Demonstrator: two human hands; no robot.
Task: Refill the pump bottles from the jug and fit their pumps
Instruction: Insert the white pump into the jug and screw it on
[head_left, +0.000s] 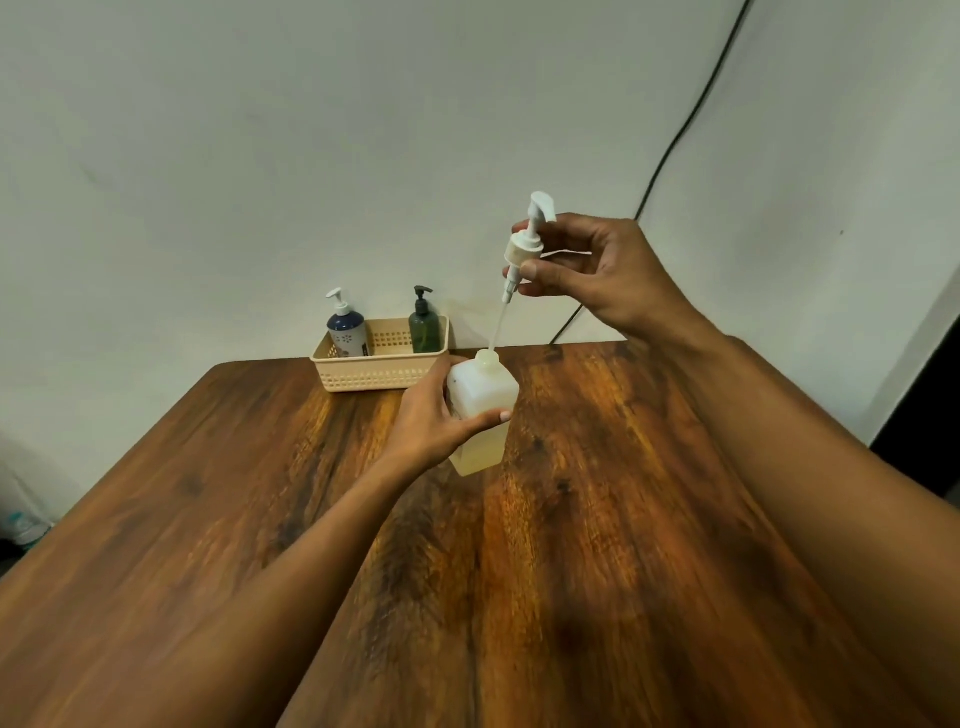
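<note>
A translucent white square bottle (480, 410) with squared shoulders and a short round neck is standing on the wooden table (597, 519), whose dark brown surface is showing streaky grain and a soft sheen. Pale yellowish liquid is showing through the lower part of the bottle's cloudy plastic. The person's left hand (434, 421) is wrapping around the bottle's side, thumb lying across the near face and fingers curling behind, clamped on it and keeping it upright.

The right hand (592, 270) is holding a white plastic pump (524, 244) in the air above the bottle, thumb and fingertips pinching it at the ribbed collar and stem. The pump's curved nozzle is pointing up and away, and its thin clear dip tube is slanting down, with the tip reaching the mouth of the bottle's neck; how far it is inside cannot be told.

At the far edge of the table a beige plastic basket (379, 371) with perforated walls is sitting against the pale wall. Inside it a dark blue and white rounded pump bottle (346, 332) is standing at the left end and a dark green cylindrical pump bottle (424, 327) with a black pump at the right end. A black cable (675, 145) is running down the wall behind.
</note>
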